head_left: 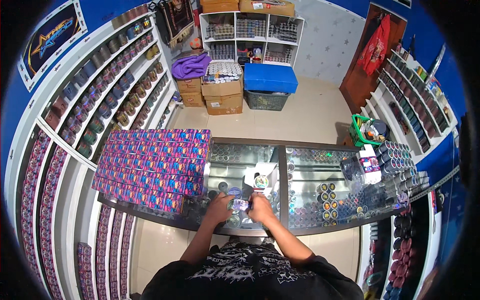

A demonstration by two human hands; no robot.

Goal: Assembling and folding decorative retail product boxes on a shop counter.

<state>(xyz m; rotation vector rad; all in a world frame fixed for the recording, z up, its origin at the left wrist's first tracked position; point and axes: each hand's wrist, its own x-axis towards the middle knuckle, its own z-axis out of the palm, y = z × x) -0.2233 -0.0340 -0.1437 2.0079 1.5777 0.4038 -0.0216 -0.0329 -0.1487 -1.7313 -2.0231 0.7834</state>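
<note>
Head view: a small purple box [241, 204] is gripped between the left hand [219, 207] and right hand [261, 207], fingers closed on its ends, forearms converged above the glass counter [300, 172], beside stacked purple boxes [152, 167].

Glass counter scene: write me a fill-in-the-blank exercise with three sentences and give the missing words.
1. Both hands, the left hand and the right hand, hold one small ____ between them.
2. The stack of purple boxes lies on the person's ____ side of the counter.
3. The counter's top is made of ____.

Missing words: box; left; glass
</note>
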